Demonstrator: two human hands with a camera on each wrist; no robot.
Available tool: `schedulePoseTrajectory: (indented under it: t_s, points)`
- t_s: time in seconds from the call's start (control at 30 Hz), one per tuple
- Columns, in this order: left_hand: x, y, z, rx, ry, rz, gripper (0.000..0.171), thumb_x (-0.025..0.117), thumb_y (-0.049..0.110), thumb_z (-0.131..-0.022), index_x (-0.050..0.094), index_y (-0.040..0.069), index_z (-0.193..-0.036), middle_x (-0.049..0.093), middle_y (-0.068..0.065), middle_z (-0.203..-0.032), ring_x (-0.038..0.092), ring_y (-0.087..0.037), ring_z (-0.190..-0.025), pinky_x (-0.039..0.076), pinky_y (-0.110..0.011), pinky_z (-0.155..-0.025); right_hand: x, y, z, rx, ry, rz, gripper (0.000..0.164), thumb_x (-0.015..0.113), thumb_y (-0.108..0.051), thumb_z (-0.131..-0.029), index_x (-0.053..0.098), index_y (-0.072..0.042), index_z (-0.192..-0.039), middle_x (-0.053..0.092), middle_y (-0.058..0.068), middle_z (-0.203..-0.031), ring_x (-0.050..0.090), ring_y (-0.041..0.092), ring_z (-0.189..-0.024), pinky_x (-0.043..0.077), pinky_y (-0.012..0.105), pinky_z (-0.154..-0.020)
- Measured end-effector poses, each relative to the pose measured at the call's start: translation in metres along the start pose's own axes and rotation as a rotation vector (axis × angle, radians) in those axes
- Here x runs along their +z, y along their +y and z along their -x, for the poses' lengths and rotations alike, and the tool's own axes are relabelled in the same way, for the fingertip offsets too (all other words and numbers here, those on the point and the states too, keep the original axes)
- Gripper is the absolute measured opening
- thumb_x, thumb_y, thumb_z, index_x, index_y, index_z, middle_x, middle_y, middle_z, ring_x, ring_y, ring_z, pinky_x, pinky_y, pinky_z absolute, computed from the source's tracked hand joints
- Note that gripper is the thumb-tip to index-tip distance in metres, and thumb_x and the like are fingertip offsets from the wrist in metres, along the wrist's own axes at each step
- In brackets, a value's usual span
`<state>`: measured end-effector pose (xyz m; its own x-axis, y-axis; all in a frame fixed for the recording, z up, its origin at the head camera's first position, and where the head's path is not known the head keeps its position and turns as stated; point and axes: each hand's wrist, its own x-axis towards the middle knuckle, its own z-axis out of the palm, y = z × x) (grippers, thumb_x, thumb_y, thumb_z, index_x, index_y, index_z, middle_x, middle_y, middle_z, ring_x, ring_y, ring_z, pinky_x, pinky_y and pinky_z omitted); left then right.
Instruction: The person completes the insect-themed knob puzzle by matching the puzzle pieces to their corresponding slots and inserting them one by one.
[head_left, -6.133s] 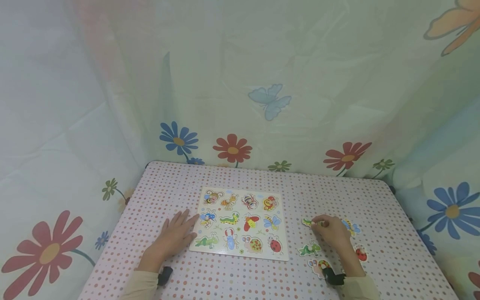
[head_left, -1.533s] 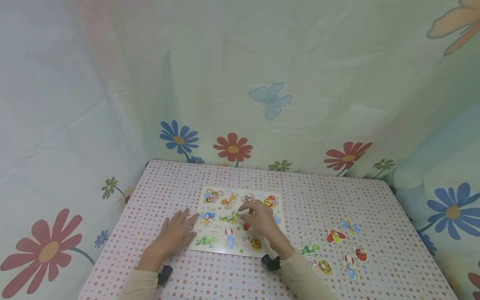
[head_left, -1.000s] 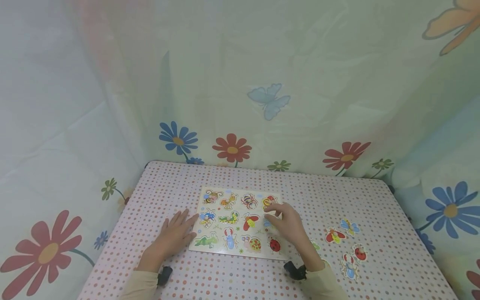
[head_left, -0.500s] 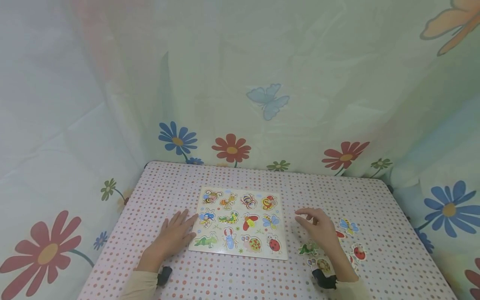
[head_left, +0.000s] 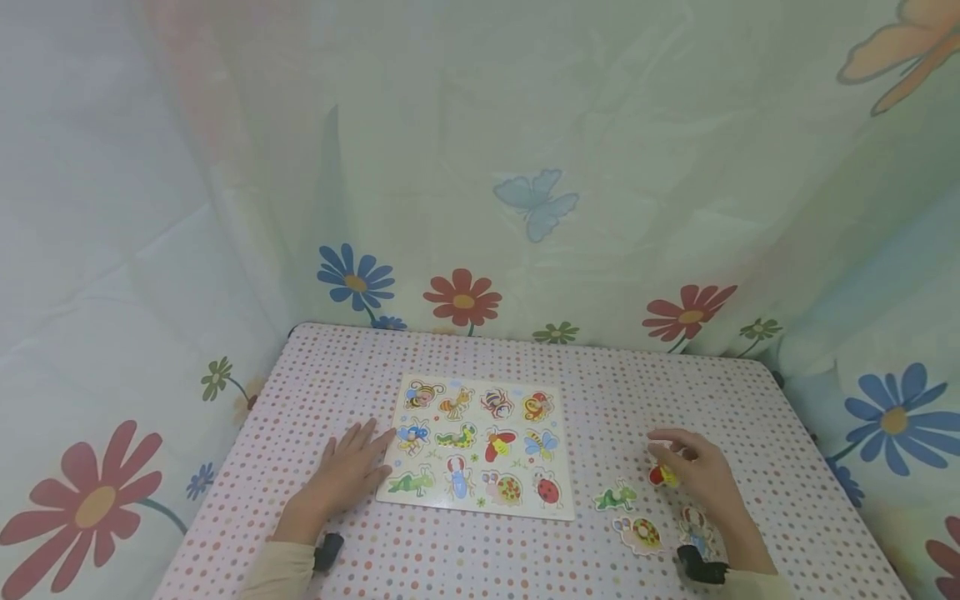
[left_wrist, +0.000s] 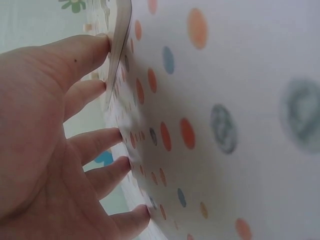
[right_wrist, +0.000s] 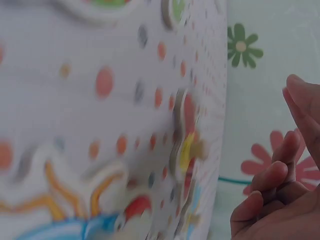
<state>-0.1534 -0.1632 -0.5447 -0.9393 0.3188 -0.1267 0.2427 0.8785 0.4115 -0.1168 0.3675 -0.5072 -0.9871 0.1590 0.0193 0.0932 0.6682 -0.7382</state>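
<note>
Pale sheeting hangs behind and beside the polka-dotted table, where the insect puzzle board lies flat. At the board's left edge rests the left hand, its fingers straight and spread; the left wrist view shows its thumb and the next finger meeting that edge.

Since a few seconds ago, the caterpillar piece has gone from the loose group right of the board to the board's middle row; whether it is fully seated, I cannot tell. The right hand has come away from there and is well right of the board, over the red-winged bug piece, fingers loosely bent, gripping nothing. In the right wrist view it stands apart from that piece's knob. I judge this leaves one loose piece fewer and the right hand free.

Also right of the board lie the grasshopper piece, nearest to it, the snail piece just beside that, and farther off the stag beetle piece, partly hidden by the wrist.
</note>
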Motion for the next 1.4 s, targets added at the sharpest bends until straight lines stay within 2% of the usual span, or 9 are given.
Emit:
schedulePoseTrajectory:
  t_s: [0.13,0.3,0.43,0.57,0.73,0.93,1.17,1.3,1.4]
  points:
    - [0.0,0.0,0.0,0.0,-0.001,-0.002,0.06,0.06,0.033,-0.101,0.04,0.019,-0.155,0.022,-0.017,-0.163,0.014,-0.042,-0.149,0.006,-0.068,-0.115,-0.007,0.016,-0.002,0.03,-0.02,0.023,0.041,0.068,-0.037,-0.097,0.068,-0.007,-0.124,0.056,0.01,-0.097,0.05,0.019,-0.068,0.043,0.029,-0.05]
    - [0.0,0.0,0.0,0.001,0.005,-0.005,0.06,0.06,0.032,-0.101,0.04,0.019,-0.155,0.022,-0.017,-0.163,0.014,-0.042,-0.149,0.006,-0.068,-0.115,-0.013,0.029,-0.005,0.071,-0.08,0.044,0.044,0.067,-0.036,-0.097,0.066,-0.003,-0.126,0.066,0.011,-0.097,0.059,0.021,-0.074,0.047,0.032,-0.054]
    - [0.001,0.0,0.0,-0.006,-0.002,-0.006,0.06,0.06,0.033,-0.101,0.04,0.019,-0.155,0.022,-0.017,-0.163,0.014,-0.042,-0.149,0.006,-0.068,-0.115,-0.017,0.035,-0.006,0.129,-0.131,0.062,0.047,0.069,-0.037,-0.096,0.065,0.0,-0.125,0.069,0.012,-0.1,0.058,0.023,-0.079,0.049,0.034,-0.057]
    - [0.001,0.0,0.0,-0.006,-0.005,-0.006,0.06,0.059,0.033,-0.101,0.039,0.019,-0.155,0.021,-0.017,-0.164,0.013,-0.041,-0.149,0.006,-0.067,-0.116,-0.022,0.038,-0.007,0.119,-0.175,0.11,0.048,0.071,-0.038,-0.094,0.068,0.0,-0.121,0.068,0.014,-0.105,0.061,0.025,-0.09,0.053,0.04,-0.07]
    - [0.0,0.0,-0.001,0.0,0.0,0.0,0.06,0.059,0.033,-0.101,0.039,0.019,-0.156,0.021,-0.017,-0.164,0.013,-0.041,-0.149,0.005,-0.067,-0.116,-0.025,0.041,-0.005,0.107,-0.236,0.082,0.045,0.071,-0.036,-0.095,0.068,0.0,-0.121,0.064,0.021,-0.118,0.061,0.028,-0.099,0.055,0.049,-0.078]
    - [0.0,0.0,-0.001,-0.009,-0.006,0.004,0.06,0.059,0.034,-0.101,0.039,0.02,-0.155,0.02,-0.016,-0.164,0.013,-0.041,-0.15,0.005,-0.067,-0.116,-0.024,0.039,-0.002,0.091,-0.235,0.054,0.04,0.072,-0.03,-0.095,0.069,0.001,-0.12,0.063,0.021,-0.117,0.06,0.025,-0.095,0.054,0.041,-0.074]
    - [0.002,-0.001,0.0,-0.018,-0.014,0.008,0.06,0.059,0.034,-0.101,0.039,0.022,-0.156,0.019,-0.015,-0.164,0.012,-0.04,-0.15,0.005,-0.066,-0.116,-0.023,0.039,-0.002,0.102,-0.239,0.049,0.04,0.071,-0.029,-0.095,0.068,0.003,-0.119,0.067,0.017,-0.11,0.062,0.024,-0.093,0.055,0.039,-0.073]
    - [0.001,0.0,0.0,-0.021,-0.018,0.009,0.06,0.059,0.034,-0.101,0.039,0.021,-0.156,0.02,-0.016,-0.164,0.012,-0.04,-0.15,0.004,-0.066,-0.116,-0.021,0.042,-0.003,0.088,-0.224,0.079,0.041,0.071,-0.033,-0.095,0.069,0.001,-0.119,0.066,0.019,-0.114,0.062,0.029,-0.097,0.055,0.043,-0.076]
    - [0.0,0.001,0.0,-0.02,-0.02,0.007,0.06,0.059,0.034,-0.101,0.039,0.02,-0.156,0.02,-0.016,-0.164,0.012,-0.04,-0.15,0.004,-0.067,-0.116,-0.02,0.041,-0.004,0.048,-0.213,0.085,0.039,0.07,-0.032,-0.096,0.069,0.0,-0.118,0.065,0.024,-0.119,0.063,0.04,-0.104,0.056,0.051,-0.08]
